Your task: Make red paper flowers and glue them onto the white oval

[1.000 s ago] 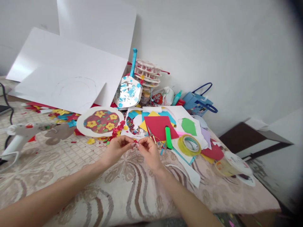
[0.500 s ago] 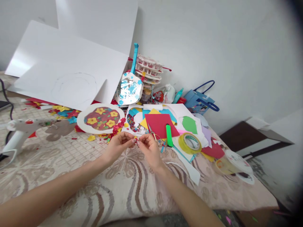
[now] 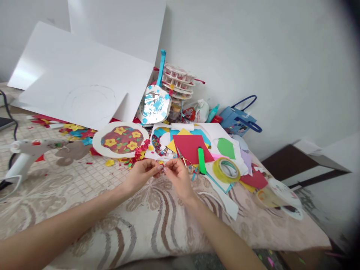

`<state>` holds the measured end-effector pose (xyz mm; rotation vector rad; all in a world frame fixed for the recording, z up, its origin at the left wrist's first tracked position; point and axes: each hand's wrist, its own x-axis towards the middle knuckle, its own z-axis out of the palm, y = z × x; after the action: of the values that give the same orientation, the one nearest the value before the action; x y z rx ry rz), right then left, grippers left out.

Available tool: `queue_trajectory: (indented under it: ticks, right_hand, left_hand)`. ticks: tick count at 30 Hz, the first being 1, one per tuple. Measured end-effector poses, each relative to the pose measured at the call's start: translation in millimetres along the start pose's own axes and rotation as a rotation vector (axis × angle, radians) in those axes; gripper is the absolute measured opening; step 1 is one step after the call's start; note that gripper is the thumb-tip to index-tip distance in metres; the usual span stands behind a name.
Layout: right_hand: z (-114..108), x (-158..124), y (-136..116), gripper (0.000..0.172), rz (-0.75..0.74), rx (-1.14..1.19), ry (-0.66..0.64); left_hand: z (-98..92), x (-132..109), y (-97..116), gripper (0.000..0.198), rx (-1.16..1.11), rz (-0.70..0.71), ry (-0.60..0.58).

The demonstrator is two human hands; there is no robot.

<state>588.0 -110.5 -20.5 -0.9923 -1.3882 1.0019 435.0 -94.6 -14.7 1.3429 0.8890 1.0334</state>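
While pinching a small red piece (image 3: 163,165) with the fingertips of both hands, holds it just off the front left corner of the red sheet (image 3: 191,147), above the patterned tablecloth (image 3: 146,240). Has the thumb and forefinger of the left hand (image 3: 144,173) together, clamped on one side of the piece, and those of the right hand (image 3: 178,178) clamped on the other, tip close to tip. Cannot tell the exact shape of the piece, mostly hidden by the fingers.

Has scissors (image 3: 181,155) lying across the left front edge of the sheet, near the right hand, and a bright green tool (image 3: 201,160) on its front right part. Just right and in front of the sheet, shows a roll of yellow tape (image 3: 218,173); farther right, a green paper piece (image 3: 226,148).

Left of the sheet, has red cut flowers (image 3: 142,150) beside a white oval frame (image 3: 98,144) and, well apart on that side, a white glue gun (image 3: 21,164). Behind the sheet, shows a silver-and-blue disc (image 3: 154,104) to the left, a tiered white stack (image 3: 177,77) almost straight back, and a blue bag (image 3: 236,119) to the right. Farthest behind and left of the sheet, has large white boards (image 3: 84,71) propped up.
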Motion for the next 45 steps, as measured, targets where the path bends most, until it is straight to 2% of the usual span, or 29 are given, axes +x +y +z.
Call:
queue_trajectory:
  ticks: [27, 34, 41, 45]
  right_hand:
    - [1.8, -2.6, 0.8, 0.013, 0.055, 0.044, 0.012]
    - [0.6, -2.1, -0.8, 0.016, 0.116, 0.006, -0.096]
    - [-2.1, -1.7, 3.4, 0.016, 0.062, -0.06, -0.073]
    - [-2.6, -1.5, 3.1, 0.017, 0.053, -0.085, -0.083]
  left_hand:
    - [0.1, -0.4, 4.9, 0.027, -0.006, 0.005, 0.017]
    - [-0.7, -0.7, 6.4, 0.026, -0.004, 0.004, 0.008]
    - [-1.8, 0.5, 3.1, 0.024, -0.038, -0.039, -0.044]
    - [-2.4, 0.7, 3.4, 0.025, -0.037, -0.047, -0.034]
